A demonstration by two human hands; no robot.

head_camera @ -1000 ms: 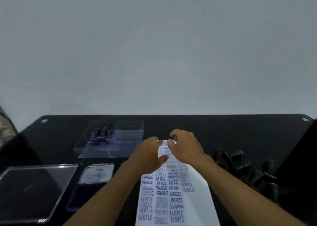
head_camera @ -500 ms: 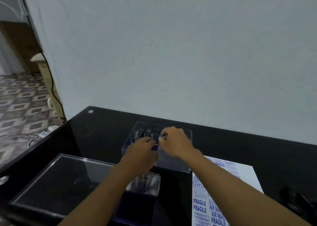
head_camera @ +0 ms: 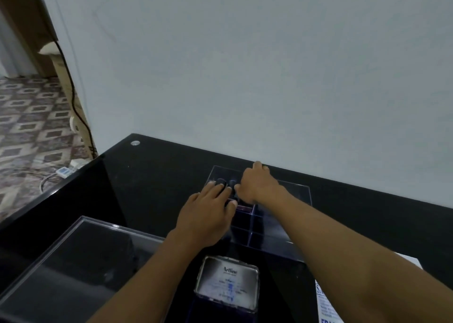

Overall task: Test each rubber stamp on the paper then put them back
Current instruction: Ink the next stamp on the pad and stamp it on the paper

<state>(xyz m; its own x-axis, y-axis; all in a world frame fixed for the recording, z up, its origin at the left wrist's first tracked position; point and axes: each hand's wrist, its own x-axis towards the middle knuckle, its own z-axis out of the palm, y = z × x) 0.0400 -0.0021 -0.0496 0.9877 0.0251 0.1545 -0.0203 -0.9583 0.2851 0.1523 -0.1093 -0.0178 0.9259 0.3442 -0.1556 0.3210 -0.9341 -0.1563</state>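
Both hands over the clear box at the back of the black table. Box is divided into compartments; black stamps stand in its far-left part, tops showing just past the left fingertips. Left hand lies palm down, fingers straight and spread, tips touching or just short of the stamp tops, can't tell which; nothing gripped. Right hand reaches over the box from the right, back of hand to camera, fingers curled down into the stamp area; can't tell if it grips a stamp or is just closed, fingertips hidden and blurred. The two hands are just beside each other, thumbs nearly meeting.

Ink pad tin with its lid up sits near the front, between the forearms. Clear lid lies flat at front left. Paper with blue prints peeks out at bottom right under the right forearm, well apart from the stamps. Grey wall behind; patterned floor at left with a cable.
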